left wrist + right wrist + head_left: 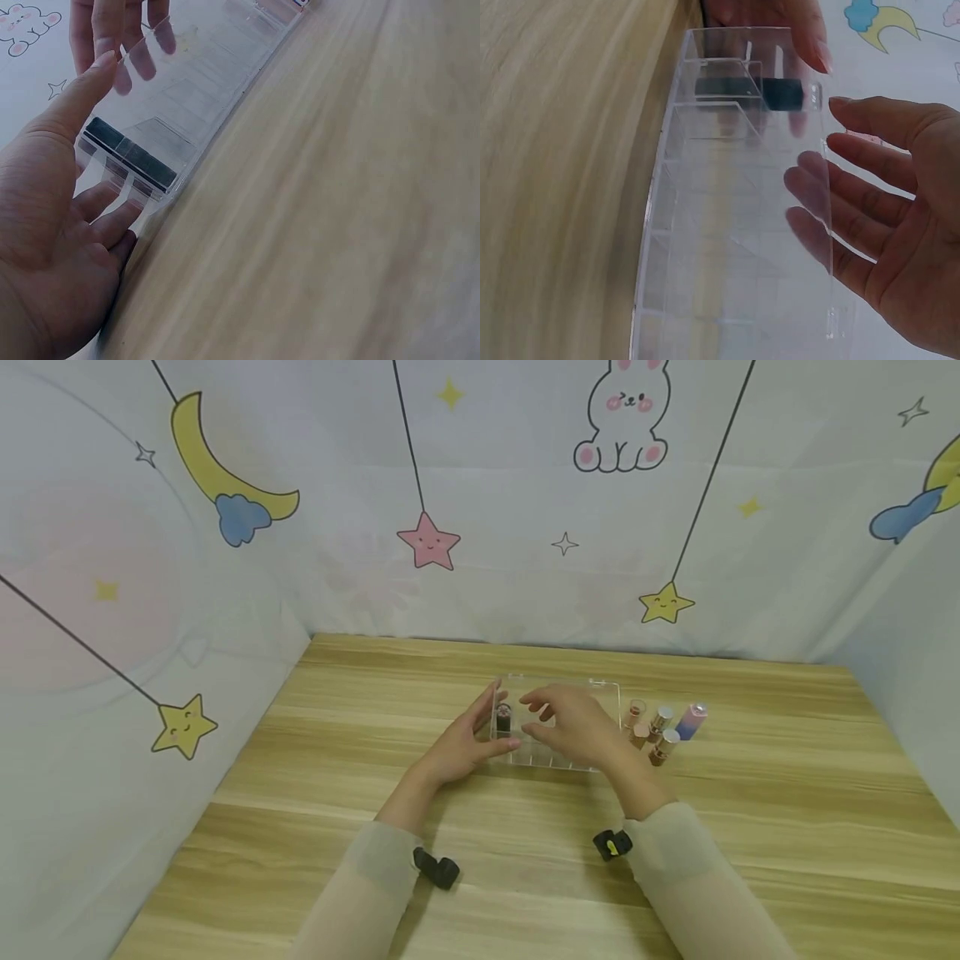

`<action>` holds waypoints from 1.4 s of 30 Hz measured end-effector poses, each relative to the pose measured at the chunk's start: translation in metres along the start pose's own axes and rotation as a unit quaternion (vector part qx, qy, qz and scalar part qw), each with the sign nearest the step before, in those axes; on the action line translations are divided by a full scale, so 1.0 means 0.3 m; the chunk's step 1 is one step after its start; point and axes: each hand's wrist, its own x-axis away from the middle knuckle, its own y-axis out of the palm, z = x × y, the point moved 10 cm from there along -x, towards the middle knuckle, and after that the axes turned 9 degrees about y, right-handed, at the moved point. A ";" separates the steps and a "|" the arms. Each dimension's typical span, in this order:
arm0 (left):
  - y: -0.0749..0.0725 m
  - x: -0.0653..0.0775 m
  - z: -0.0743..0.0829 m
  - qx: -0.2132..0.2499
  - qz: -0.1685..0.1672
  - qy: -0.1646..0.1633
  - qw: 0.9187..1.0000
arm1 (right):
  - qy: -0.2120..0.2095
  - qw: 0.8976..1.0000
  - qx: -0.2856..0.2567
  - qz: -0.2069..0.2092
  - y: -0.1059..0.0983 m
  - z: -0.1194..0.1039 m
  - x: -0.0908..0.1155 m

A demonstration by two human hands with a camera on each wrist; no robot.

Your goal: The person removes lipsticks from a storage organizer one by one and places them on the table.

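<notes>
A clear plastic lipstick organizer with divided compartments stands on the table. My left hand holds its left end, the thumb along the front and the other fingers round the far side. In the leftmost compartment stands a dark lipstick tube, seen through the plastic in the left wrist view and the right wrist view as a dark tube. Over the organizer is my right hand, its fingers loosely bent, with nothing between thumb and fingertips. Some of its fingers show through the clear wall in the right wrist view.
Just right of the organizer several lipsticks stand together, including a silver-capped tube and a pink-to-blue tube. The wood-grain table meets a printed cloth backdrop behind and at both sides.
</notes>
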 end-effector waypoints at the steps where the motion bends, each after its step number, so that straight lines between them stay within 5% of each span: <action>1: 0.001 0.000 0.001 0.001 -0.001 0.001 1.000 | -0.001 1.000 -0.001 -0.002 0.008 -0.003 -0.005; 20: -0.005 0.003 0.006 -0.008 -0.005 0.001 1.000 | -0.001 1.000 0.003 -0.006 0.068 -0.046 -0.067; 42: -0.001 -0.001 0.005 0.003 -0.005 0.009 1.000 | 0.024 0.998 -0.025 0.042 0.085 -0.028 -0.069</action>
